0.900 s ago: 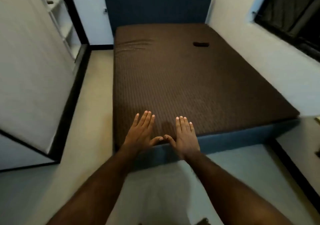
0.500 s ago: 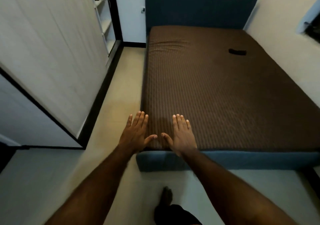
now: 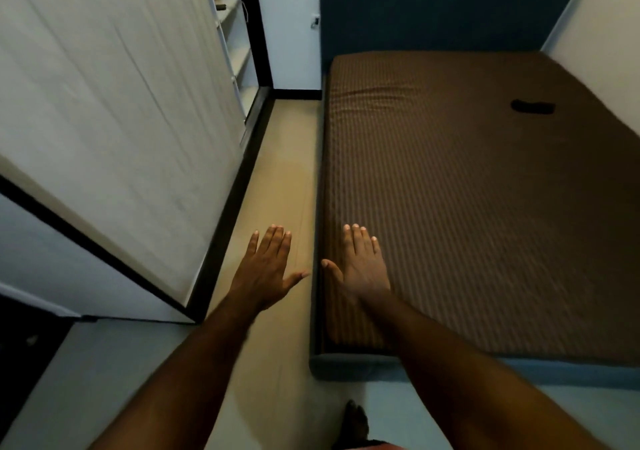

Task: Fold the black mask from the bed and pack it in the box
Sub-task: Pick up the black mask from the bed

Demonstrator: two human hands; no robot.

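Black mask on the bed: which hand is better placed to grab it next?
Right, probably. The right hand is over the mattress, nearer the black mask; the left hand is over the floor. Both open.

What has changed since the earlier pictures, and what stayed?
Both hands shifted left: the left hand is now over the floor, the right hand over the left edge of the bed. Nothing was gripped or released. Hands stay open; the black mask lies untouched on the bed.
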